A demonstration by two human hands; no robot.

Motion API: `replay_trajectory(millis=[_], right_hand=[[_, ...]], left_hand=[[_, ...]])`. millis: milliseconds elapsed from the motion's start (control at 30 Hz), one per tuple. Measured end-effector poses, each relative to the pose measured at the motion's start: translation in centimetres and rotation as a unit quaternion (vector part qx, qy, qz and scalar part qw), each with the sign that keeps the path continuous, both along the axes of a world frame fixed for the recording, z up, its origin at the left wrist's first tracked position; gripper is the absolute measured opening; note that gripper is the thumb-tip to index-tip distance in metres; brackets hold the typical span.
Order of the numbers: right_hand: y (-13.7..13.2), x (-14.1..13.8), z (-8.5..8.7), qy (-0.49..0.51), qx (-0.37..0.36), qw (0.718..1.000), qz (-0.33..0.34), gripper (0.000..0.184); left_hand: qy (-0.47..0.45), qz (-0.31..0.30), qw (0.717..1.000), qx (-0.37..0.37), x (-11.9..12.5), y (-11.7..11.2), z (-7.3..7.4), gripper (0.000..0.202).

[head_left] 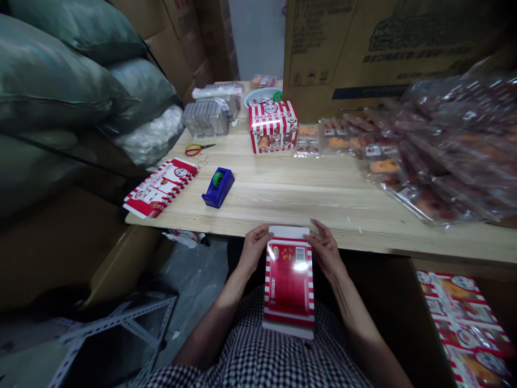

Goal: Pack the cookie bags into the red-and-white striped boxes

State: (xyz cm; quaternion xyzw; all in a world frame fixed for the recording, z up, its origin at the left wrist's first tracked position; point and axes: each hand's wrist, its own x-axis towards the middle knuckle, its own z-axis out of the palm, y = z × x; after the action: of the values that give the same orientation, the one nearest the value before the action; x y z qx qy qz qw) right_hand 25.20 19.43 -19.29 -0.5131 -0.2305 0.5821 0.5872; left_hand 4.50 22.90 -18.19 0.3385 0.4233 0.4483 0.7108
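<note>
A red and white striped cardboard box (288, 280), its printed barcode side facing up, lies over my lap at the table's front edge. A pale flap sticks out at its far end and another at its near end. My left hand (257, 245) pinches the box's far left corner. At the far right corner, my right hand (324, 248) grips it between thumb and fingers, with one finger raised. Whether the box is still flat or partly opened out, I cannot tell.
On the wooden table (283, 194) are a blue tape dispenser (218, 187), scissors (198, 149), flat striped cartons (161, 188), an assembled striped box (273, 127) and clear plastic cases (205, 118). Bagged packs (444, 156) pile up at right. Filled boxes (464, 323) sit in a carton below.
</note>
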Motion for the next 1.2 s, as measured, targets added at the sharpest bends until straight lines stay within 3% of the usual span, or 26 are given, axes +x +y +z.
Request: replay_trajectory(millis=[100,167,333,433,633,800,1000,1100,1200], right_hand=[[0.2,0.4,0.5,0.09,-0.012,0.989,0.114,0.051],[0.4,0.6,0.7,0.133,-0.025,0.98,0.148,0.043],[0.4,0.8,1.2,0.12,-0.034,0.983,0.136,0.039],[0.3,1.1,1.2,0.105,-0.039,0.984,0.138,0.037],[0.0,1.3,0.3,0.081,-0.013,0.988,0.129,0.014],[-0.3,1.5,1.0,0.062,0.027,0.984,0.162,0.016],[-0.6,1.7,2.2,0.006,0.035,0.98,0.195,0.014],[-0.1,2.1,2.7,-0.045,0.032,0.973,0.226,0.015],[0.6,2.4,3.1,-0.086,0.045,0.959,0.266,0.03]], left_hand=[[-0.047,-0.012,0.999,-0.007,0.2,0.2,0.4,0.025],[-0.082,-0.029,0.996,-0.02,0.3,0.1,0.5,0.024],[-0.092,-0.088,0.99,-0.059,0.1,0.3,0.7,0.037],[-0.058,-0.109,0.992,-0.027,-0.2,0.8,0.6,0.036],[0.016,-0.098,0.995,0.031,-0.6,1.3,-0.4,0.02],[0.004,-0.148,0.987,0.058,-1.1,0.9,-0.8,0.026],[0.104,-0.155,0.976,0.111,-1.0,1.2,0.3,0.029],[0.099,-0.201,0.966,0.128,-0.9,2.1,1.1,0.027],[0.093,-0.255,0.955,0.118,-0.9,3.1,1.8,0.034]])
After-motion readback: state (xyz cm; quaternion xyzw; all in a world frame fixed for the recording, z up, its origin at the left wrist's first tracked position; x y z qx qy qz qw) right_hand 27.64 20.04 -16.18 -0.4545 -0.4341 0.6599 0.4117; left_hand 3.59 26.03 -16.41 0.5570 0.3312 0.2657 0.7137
